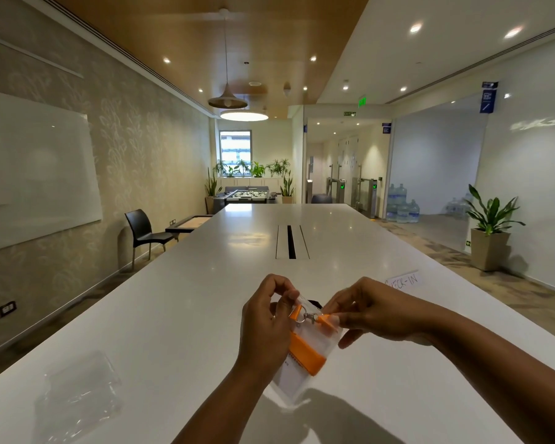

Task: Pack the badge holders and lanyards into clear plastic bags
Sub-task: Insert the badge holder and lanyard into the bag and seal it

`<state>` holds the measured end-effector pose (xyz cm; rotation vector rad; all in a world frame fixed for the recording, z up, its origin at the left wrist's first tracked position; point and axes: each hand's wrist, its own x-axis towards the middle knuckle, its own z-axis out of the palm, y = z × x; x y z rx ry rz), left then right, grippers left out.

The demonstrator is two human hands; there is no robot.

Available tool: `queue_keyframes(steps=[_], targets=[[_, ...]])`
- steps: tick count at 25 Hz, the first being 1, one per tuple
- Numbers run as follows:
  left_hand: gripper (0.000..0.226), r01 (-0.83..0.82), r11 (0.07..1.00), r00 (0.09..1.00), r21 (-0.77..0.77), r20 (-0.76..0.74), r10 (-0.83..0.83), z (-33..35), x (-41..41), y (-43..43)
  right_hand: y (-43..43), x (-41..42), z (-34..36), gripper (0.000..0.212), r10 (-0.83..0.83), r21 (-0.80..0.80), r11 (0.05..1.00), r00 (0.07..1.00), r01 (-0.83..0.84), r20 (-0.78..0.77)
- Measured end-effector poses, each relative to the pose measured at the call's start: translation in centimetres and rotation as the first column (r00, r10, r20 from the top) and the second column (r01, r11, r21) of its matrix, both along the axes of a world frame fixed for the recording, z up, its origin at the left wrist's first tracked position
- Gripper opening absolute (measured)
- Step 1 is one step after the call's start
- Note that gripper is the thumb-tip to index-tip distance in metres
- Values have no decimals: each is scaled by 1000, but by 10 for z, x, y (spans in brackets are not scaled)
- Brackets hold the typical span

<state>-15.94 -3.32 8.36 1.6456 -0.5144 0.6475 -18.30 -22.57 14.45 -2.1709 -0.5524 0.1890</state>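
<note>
Above the long white table (180, 315) I hold a clear plastic bag (329, 342) with a badge holder and a folded orange lanyard (306, 355) inside it. A metal clip (305, 317) shows near the bag's top. My left hand (265, 322) pinches the bag's upper left edge. My right hand (369, 310) pinches the upper right edge. The bag's lower end hangs close to the table top, partly hidden behind my left wrist.
A pile of empty clear bags (77, 392) lies on the table at the near left. A paper sign reading CHECK-IN (402, 280) lies to the right beyond my hands. A cable slot (291, 241) runs along the table's middle. A black chair (145, 232) stands left of the table.
</note>
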Motion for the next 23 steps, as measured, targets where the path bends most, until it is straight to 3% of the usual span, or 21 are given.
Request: queue_keyframes(steps=[4, 7, 9, 13, 16, 18, 23], targets=[[9, -108, 994, 993, 31, 55, 106, 0, 3, -2, 0, -6, 4, 21, 143, -41, 989, 985, -140, 92], [12, -255, 960, 963, 111, 116, 243, 0, 2, -4, -1, -6, 4, 21, 149, -174, 979, 959, -109, 239], [10, -310, 942, 948, 124, 117, 297, -2, -2, -9, -3, -7, 6, 18, 142, -178, 979, 958, -98, 249], [7, -313, 937, 948, 157, 108, 299, -7, -9, -18, -3, -8, 8, 12, 167, -335, 939, 954, -77, 248], [10, -359, 916, 926, 179, 194, 325, -5, -11, -20, 0, -5, 3, 19, -6, -108, 994, 993, 19, 116], [6, -381, 904, 911, 195, 246, 331, -4, -13, -22, 0, -5, -1, 5, -84, -1, 996, 995, 84, -44], [9, -380, 906, 913, 185, 234, 335, -4, -16, -24, 9, -6, -12, 11, -278, -39, 960, 949, 276, -147]])
